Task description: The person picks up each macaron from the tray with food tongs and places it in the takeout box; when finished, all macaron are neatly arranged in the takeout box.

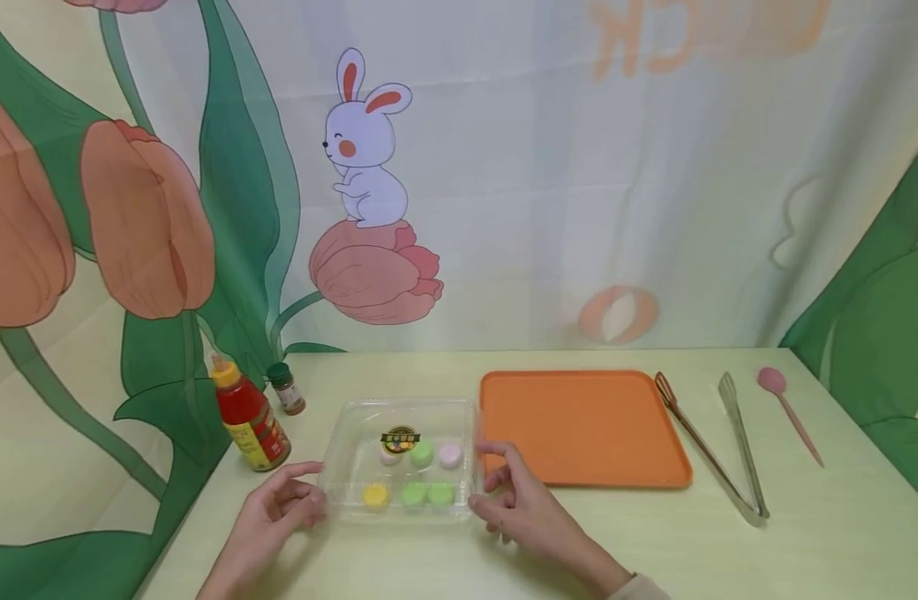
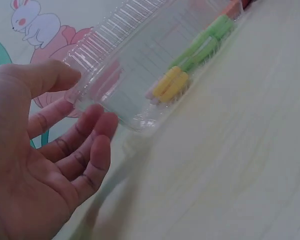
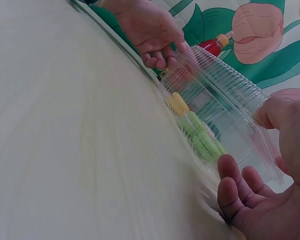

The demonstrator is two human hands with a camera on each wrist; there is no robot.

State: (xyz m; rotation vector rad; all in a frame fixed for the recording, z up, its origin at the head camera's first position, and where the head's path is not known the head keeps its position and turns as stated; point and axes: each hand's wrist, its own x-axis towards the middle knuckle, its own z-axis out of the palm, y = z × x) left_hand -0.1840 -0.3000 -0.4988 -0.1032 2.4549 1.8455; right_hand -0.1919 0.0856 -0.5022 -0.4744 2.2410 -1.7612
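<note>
Left of the tray [image 1: 586, 425], both hands, left [image 1: 267, 517] and right [image 1: 522, 508], loosely open, flank the closed box [image 1: 398, 454]; grip evenly, keeping it level.

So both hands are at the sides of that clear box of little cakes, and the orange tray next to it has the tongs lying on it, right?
Not quite. The orange tray is bare; the tongs lie on the table to its right, as the head view shows. The left hand and right hand do flank the clear box.
</note>
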